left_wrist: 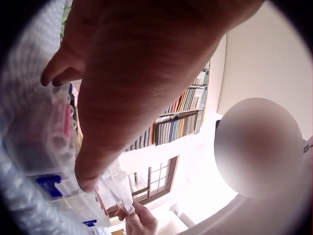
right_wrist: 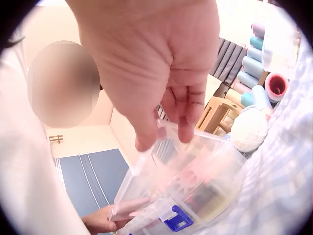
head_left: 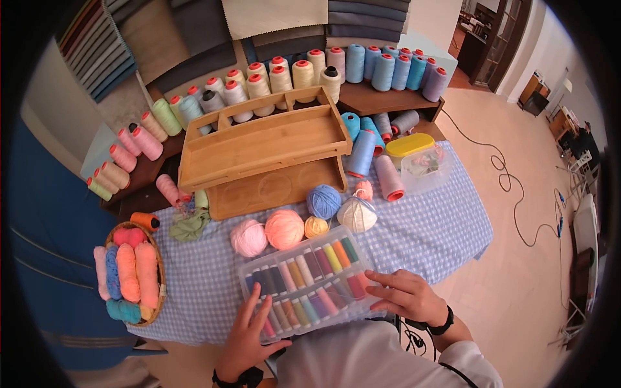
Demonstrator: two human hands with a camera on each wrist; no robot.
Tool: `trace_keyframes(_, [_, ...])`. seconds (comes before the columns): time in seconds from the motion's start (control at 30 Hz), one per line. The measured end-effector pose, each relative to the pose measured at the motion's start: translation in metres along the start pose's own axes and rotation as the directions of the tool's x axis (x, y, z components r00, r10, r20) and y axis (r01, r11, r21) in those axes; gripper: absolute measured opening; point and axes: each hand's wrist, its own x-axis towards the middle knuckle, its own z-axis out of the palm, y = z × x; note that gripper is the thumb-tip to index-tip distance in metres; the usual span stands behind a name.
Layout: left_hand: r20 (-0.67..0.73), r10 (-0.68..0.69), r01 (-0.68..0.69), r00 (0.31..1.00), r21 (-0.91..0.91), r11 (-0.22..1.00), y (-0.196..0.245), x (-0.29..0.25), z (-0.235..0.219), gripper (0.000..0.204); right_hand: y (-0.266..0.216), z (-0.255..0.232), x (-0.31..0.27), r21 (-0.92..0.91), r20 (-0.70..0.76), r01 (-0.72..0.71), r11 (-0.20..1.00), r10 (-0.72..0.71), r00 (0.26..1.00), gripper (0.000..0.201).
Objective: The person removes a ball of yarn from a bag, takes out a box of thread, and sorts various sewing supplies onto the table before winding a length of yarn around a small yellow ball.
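A clear plastic case filled with rows of coloured thread spools lies before me at the table's front edge. Its clear lid stands tilted up in the right wrist view, and blue latches show on its front. My right hand pinches the lid's right end between thumb and fingers. At the left end, my left hand touches the case with fingers spread over the spools and its thumb by the near edge. From the left wrist view, the right hand holds a clear corner.
Yarn balls sit just behind the case. A wooden rack stands at the back, with thread cones ranged around it. To the left is a basket of yarn skeins; a yellow-lidded tub stands at the right.
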Motion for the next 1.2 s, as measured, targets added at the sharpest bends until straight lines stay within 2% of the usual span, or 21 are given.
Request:
trace_keyframes(0.03, [0.002,0.003,-0.003,1.0,0.002,1.0,0.004,0.0,-0.006,0.097,-0.001,-0.001,0.002,-0.022,-0.049,0.032,0.999,-0.033,0.998,0.046])
trace_keyframes(0.1, [-0.155,-0.031,0.03,0.987,-0.008,1.0,0.006,0.004,-0.018,0.086,-0.003,-0.007,0.013,-0.012,-0.093,0.037,0.999,-0.038,0.995,0.045])
trace_keyframes(0.13, [-0.157,-0.021,0.021,0.987,-0.001,1.0,0.004,0.01,-0.024,0.086,-0.003,-0.008,0.02,0.002,-0.134,0.041,0.999,-0.041,0.99,0.044])
trace_keyframes(0.17, [-0.305,-0.036,0.029,0.952,-0.029,0.999,0.001,0.018,-0.03,0.079,-0.001,-0.007,0.026,-0.003,-0.144,0.043,0.999,-0.043,0.989,0.044])
trace_keyframes(0.2, [-0.444,-0.064,0.039,0.894,-0.064,0.997,-0.002,0.025,-0.037,0.072,0.003,-0.003,0.032,0.106,-0.234,-0.015,0.994,0.04,0.972,0.048])
trace_keyframes(0.23, [-0.445,-0.063,0.04,0.893,-0.06,0.997,-0.011,0.034,-0.047,0.072,0.005,0.001,0.039,0.22,-0.31,-0.061,0.974,0.129,0.942,0.051])
trace_keyframes(0.27, [-0.426,0.038,-0.027,0.904,0.033,0.999,-0.025,0.048,-0.057,0.059,0.007,0.007,0.052,0.221,-0.311,-0.056,0.974,0.125,0.942,0.051])
trace_keyframes(0.3, [-0.407,0.136,-0.094,0.903,0.12,0.988,-0.038,0.061,-0.064,0.047,0.009,0.013,0.068,0.361,-0.389,-0.057,0.931,0.206,0.898,0.056])
trace_keyframes(0.33, [-0.423,0.132,-0.091,0.897,0.116,0.989,-0.049,0.074,-0.065,0.047,0.013,0.017,0.076,0.491,-0.444,-0.043,0.87,0.292,0.847,0.061])
trace_keyframes(0.4, [-0.377,-0.104,-0.049,0.92,-0.375,0.926,-0.069,0.098,-0.066,0.02,0.025,0.021,0.08,0.379,-0.413,-0.097,0.92,0.262,0.872,0.063])
trace_keyframes(0.43, [-0.385,-0.107,-0.051,0.917,-0.378,0.924,-0.074,0.107,-0.066,0.02,0.031,0.024,0.081,0.266,-0.386,-0.153,0.952,0.251,0.888,0.066])
trace_keyframes(0.5, [-0.239,-0.25,0.06,0.938,-0.6,0.798,-0.082,0.124,-0.065,0.014,0.042,0.034,0.073,0.28,-0.329,-0.194,0.94,0.284,0.901,0.06])
trace_keyframes(0.57, [-0.236,-0.235,0.023,0.943,-0.659,0.752,-0.094,0.133,-0.05,0.015,0.043,0.026,0.066,0.241,-0.162,-0.264,0.934,0.307,0.938,0.043])
trace_keyframes(0.6, [-0.232,-0.219,-0.01,0.948,-0.709,0.705,-0.098,0.138,-0.044,0.016,0.042,0.021,0.065,0.234,-0.162,-0.268,0.935,0.309,0.937,0.043])
trace_keyframes(0.67, [-0.26,-0.229,-0.039,0.938,-0.736,0.676,-0.101,0.141,-0.037,0.015,0.039,0.018,0.061,0.104,0.027,-0.208,0.972,0.207,0.978,0.035])
trace_keyframes(0.7, [-0.288,-0.251,-0.061,0.924,-0.76,0.647,-0.102,0.139,-0.031,0.015,0.043,0.022,0.057,0.115,0.068,-0.252,0.961,0.245,0.967,0.032])
trace_keyframes(0.73, [-0.282,-0.252,-0.059,0.926,-0.766,0.641,-0.104,0.138,-0.027,0.015,0.041,0.023,0.055,0.111,0.072,-0.259,0.959,0.252,0.965,0.032])
trace_keyframes(0.8, [-0.395,-0.329,-0.1,0.858,-0.756,0.647,-0.106,0.138,-0.018,0.015,0.041,0.022,0.054,0.103,0.062,-0.293,0.951,0.287,0.956,0.033])
trace_keyframes(0.93, [-0.479,-0.341,-0.199,0.809,-0.769,0.607,-0.104,0.141,-0.006,0.016,0.042,0.023,0.054,0.137,0.078,-0.329,0.934,0.321,0.944,0.032])
trace_keyframes(1.13, [-0.462,-0.28,-0.186,0.841,-0.734,0.653,-0.1,0.142,-0.007,0.019,0.055,0.02,0.05,0.293,0.133,-0.455,0.841,0.436,0.89,0.022])
trace_keyframes(1.2, [-0.417,-0.29,-0.147,0.861,-0.752,0.643,-0.099,0.142,-0.007,0.019,0.069,0.026,0.038,0.584,0.172,-0.487,0.65,0.487,0.857,0.019])
